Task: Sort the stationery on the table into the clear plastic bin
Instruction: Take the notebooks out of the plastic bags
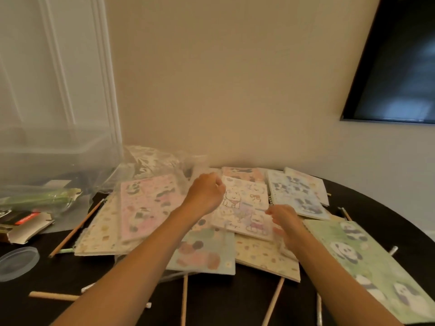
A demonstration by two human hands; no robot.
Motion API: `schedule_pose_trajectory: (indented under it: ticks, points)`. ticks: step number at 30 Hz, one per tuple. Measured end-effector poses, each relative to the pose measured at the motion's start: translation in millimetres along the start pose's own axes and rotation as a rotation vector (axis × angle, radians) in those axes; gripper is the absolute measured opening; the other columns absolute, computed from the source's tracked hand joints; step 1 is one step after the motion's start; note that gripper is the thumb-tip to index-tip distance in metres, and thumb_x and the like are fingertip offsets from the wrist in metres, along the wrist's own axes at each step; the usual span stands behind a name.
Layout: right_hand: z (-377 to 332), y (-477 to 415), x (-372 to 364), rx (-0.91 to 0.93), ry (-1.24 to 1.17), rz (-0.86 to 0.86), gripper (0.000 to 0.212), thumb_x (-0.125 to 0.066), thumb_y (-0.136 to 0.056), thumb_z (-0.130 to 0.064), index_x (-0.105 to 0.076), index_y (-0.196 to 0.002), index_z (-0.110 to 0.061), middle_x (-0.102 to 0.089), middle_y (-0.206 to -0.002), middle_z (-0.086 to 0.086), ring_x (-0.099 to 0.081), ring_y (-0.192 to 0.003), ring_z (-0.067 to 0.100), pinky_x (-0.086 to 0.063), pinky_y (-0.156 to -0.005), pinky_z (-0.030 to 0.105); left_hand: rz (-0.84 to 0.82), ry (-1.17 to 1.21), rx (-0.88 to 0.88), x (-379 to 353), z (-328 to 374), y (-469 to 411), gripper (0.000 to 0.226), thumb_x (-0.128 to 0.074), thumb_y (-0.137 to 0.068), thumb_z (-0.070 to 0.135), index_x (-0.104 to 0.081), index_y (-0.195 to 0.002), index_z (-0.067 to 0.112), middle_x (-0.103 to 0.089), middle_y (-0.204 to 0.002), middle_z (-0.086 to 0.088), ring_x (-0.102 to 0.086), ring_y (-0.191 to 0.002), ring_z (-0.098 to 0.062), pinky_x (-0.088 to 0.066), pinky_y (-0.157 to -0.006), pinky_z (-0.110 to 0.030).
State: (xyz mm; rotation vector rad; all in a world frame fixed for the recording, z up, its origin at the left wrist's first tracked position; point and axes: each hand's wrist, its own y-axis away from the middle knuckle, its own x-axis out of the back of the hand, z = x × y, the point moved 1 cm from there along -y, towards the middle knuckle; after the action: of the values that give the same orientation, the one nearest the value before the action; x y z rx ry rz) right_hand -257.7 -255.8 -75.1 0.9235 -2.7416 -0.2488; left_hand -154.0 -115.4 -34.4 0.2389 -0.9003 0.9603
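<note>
A white notebook [244, 208] with cartoon bear drawings lies tilted on top of a pile of patterned notebooks on the dark round table [367, 203]. My left hand [207, 192] has its fingers curled round the notebook's far left corner. My right hand [286, 222] grips its near right edge. The clear plastic bin [58, 149] stands at the left against the wall, with a green item inside it. Motion blur hides the fingertips.
Around the pile lie a pink panda notebook [148, 203], a blue one [294, 194] and a green one [367, 262]. Crumpled clear bags [160, 161] sit behind. Several pencils [75, 229] are scattered about. A round lid [16, 262] and an open cardboard box [26, 225] lie at the left.
</note>
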Motion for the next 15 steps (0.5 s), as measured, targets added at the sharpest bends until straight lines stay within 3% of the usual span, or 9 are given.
schedule_pose_trajectory:
  ticks: [2,5,7,8,10,12,15]
  points:
    - [3.3,-7.9,2.2,-0.013,0.081,-0.01,0.021,-0.047,-0.09,0.002,-0.044,-0.111,-0.001,-0.048,-0.118,0.013,-0.045,-0.11,0.026,-0.041,-0.094,0.04,-0.129,-0.089,0.036,-18.1,-0.3,-12.4,0.029,-0.037,-0.098,0.021,-0.056,-0.096,0.0,-0.06,-0.103,-0.022,-0.057,-0.096,-0.034,-0.044,-0.078,-0.037]
    - [3.9,-20.4,-3.2,-0.053,0.108,-0.09,0.056,-0.05,-0.091,-0.004,-0.022,-0.139,-0.001,-0.041,-0.136,0.013,-0.041,-0.123,0.027,-0.04,-0.09,0.036,-0.285,-0.145,0.157,-37.6,-5.1,-20.6,0.029,-0.035,-0.099,0.023,-0.052,-0.108,0.001,-0.051,-0.078,-0.008,-0.048,-0.067,-0.019,-0.035,-0.055,-0.027]
    - [4.8,-30.8,-6.0,-0.09,0.113,-0.11,0.062,-0.052,-0.09,-0.006,-0.018,-0.142,-0.001,-0.041,-0.138,0.014,-0.042,-0.126,0.029,-0.043,-0.095,0.036,-0.3,-0.118,0.177,-47.0,-1.2,-22.8,0.022,-0.042,-0.097,0.024,-0.048,-0.108,0.006,-0.052,-0.083,-0.006,-0.05,-0.072,-0.016,-0.037,-0.059,-0.026]
    - [4.8,-34.8,-6.9,-0.107,0.091,-0.105,0.059,-0.053,-0.089,-0.005,-0.023,-0.14,-0.001,-0.046,-0.135,0.015,-0.048,-0.121,0.029,-0.047,-0.093,0.038,-0.293,-0.102,0.18,-49.6,0.3,-22.4,0.024,-0.045,-0.096,0.024,-0.047,-0.112,0.007,-0.056,-0.096,-0.009,-0.055,-0.085,-0.02,-0.042,-0.067,-0.029]
    - [3.2,-36.0,-5.4,-0.14,0.038,-0.105,0.04,-0.052,-0.089,-0.002,-0.039,-0.127,0.001,-0.058,-0.113,0.017,-0.06,-0.097,0.026,-0.054,-0.068,0.035,-0.263,-0.093,0.212,-55.2,2.1,-20.5,0.035,-0.047,-0.094,0.023,-0.043,-0.124,0.004,-0.055,-0.118,-0.013,-0.055,-0.106,-0.026,-0.045,-0.078,-0.031]
    - [1.2,-30.9,-5.1,-0.138,0.04,-0.168,0.018,-0.05,-0.09,0.001,-0.048,-0.108,-0.001,-0.06,-0.088,0.011,-0.059,-0.076,0.021,-0.048,-0.056,0.028,-0.274,-0.051,0.252,-60.8,-1.9,-21.5,0.039,-0.049,-0.093,0.021,-0.039,-0.127,0.003,-0.055,-0.117,-0.012,-0.055,-0.102,-0.024,-0.042,-0.072,-0.028]
    - [4.7,-28.4,-9.5,-0.082,0.086,-0.215,0.02,-0.05,-0.092,0.001,-0.055,-0.11,-0.003,-0.064,-0.092,0.01,-0.063,-0.081,0.024,-0.053,-0.065,0.033,-0.267,0.094,0.31,-60.6,-7.5,-23.8,0.031,-0.05,-0.091,0.019,-0.042,-0.118,0.005,-0.052,-0.096,-0.006,-0.052,-0.086,-0.019,-0.041,-0.063,-0.024]
